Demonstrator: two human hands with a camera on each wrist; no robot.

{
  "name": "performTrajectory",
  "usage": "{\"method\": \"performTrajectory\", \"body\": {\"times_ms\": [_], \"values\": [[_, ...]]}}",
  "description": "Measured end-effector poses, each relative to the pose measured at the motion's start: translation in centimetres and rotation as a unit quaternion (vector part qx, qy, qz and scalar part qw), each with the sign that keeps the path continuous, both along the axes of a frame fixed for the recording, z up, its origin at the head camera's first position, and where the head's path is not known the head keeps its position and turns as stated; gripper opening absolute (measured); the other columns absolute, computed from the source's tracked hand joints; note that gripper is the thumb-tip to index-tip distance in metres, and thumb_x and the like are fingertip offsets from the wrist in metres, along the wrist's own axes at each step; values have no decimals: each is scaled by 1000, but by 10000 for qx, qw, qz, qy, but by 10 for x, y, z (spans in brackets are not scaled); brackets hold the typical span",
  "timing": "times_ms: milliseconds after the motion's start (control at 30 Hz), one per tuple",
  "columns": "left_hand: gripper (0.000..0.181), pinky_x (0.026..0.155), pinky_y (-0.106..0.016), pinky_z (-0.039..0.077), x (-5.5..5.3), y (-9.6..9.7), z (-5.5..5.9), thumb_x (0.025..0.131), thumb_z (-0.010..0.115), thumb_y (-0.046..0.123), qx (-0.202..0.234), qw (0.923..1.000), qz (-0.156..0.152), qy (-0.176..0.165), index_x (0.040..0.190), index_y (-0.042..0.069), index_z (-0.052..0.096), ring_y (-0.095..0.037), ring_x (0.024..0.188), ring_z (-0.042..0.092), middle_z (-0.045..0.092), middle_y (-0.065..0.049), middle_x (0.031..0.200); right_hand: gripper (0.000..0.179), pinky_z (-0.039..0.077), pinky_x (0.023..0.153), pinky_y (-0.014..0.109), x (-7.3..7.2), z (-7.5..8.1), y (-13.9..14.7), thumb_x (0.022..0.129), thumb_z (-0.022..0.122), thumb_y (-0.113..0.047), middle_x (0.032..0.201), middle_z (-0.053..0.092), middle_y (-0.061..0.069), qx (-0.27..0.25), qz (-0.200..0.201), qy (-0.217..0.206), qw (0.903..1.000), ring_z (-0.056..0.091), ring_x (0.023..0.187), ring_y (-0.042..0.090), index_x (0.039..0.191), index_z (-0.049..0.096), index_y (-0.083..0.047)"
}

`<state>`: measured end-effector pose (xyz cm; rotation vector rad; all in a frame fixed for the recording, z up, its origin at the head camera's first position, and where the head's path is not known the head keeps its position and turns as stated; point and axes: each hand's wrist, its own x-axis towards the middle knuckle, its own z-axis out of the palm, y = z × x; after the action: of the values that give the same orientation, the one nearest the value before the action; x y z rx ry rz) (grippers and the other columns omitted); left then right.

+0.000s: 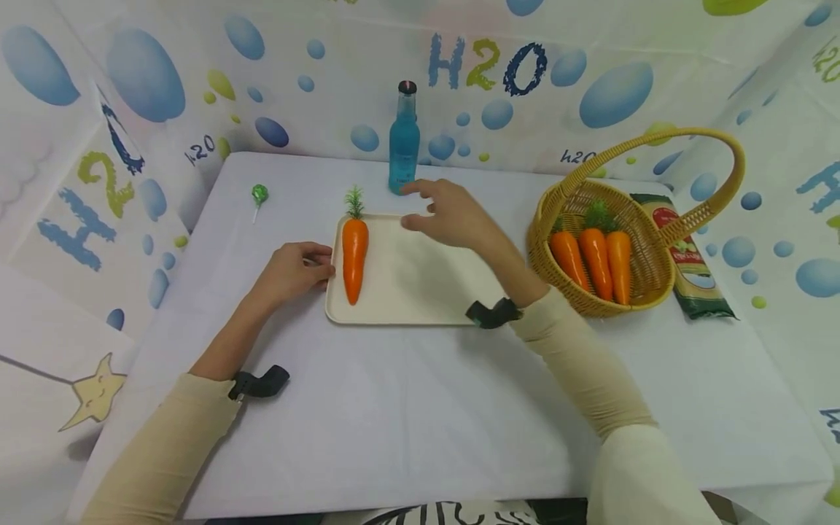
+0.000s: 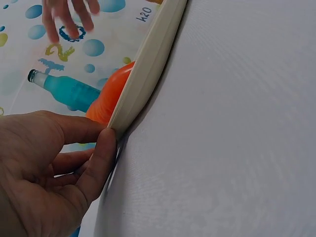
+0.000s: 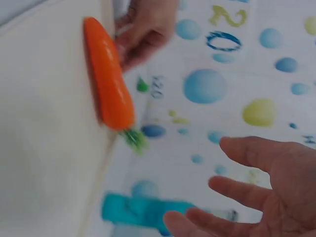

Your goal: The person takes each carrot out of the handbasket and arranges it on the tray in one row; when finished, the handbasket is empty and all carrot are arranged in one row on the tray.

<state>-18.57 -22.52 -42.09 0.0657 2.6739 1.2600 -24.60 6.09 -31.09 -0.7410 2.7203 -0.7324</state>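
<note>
The left hand [image 1: 289, 271] is pinching a smooth, round-cornered tray's [image 1: 420, 288] rim; a glossy, tapering carrot [image 1: 354, 259] is lying on it, beside those fingers. The right hand [image 1: 454, 216] is hovering above, fingers loosely parted, its forearm [image 1: 517, 275] hiding the tray's right end. Right of these fingers, a woven basket [image 1: 550, 275] is partly covering a packet [image 1: 701, 284]; beyond them, a slim bottle [image 1: 403, 157] is standing.
</note>
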Motion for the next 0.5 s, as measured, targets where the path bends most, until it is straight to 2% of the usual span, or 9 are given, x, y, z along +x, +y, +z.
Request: {"method": "performTrajectory", "body": {"times_ms": [167, 300, 400, 500], "values": [[42, 69, -26, 55, -1, 0, -1, 94, 65, 19, 31, 10000, 32, 39, 130, -2, 59, -23, 84, 66, 64, -15, 105, 57, 50, 93, 43, 16, 46, 69, 94, 63, -46, 140, 52, 7, 390, -131, -421, 9983, 54, 120, 25, 145, 48, -25], [41, 70, -27, 55, -1, 0, -2, 94, 65, 19, 13, 10000, 25, 1, 130, -2, 59, -22, 84, 66, 64, -15, 106, 63, 47, 94, 51, 27, 71, 131, 92, 61, -57, 138, 53, 7, 1015, -110, -507, 9935, 54, 117, 28, 143, 50, -22], [41, 70, -27, 55, 0, -1, -2, 94, 65, 18, 37, 10000, 6, 2, 129, -3, 59, -22, 83, 67, 64, -15, 105, 68, 40, 99, 59, 28, 81, 179, 93, 58, -59, 143, 48, 10, 1416, -77, -625, 9879, 48, 124, 32, 146, 47, -18], [41, 69, -27, 55, -1, -1, -2, 94, 65, 17, 101, 9999, -29, 44, 129, -4, 59, -22, 83, 67, 64, -16, 105, 75, 37, 99, 65, 16, 80, 222, 94, 56, -58, 147, 42, 17, 1643, -374, -927, 9813, 41, 129, 40, 152, 38, -14]]}}
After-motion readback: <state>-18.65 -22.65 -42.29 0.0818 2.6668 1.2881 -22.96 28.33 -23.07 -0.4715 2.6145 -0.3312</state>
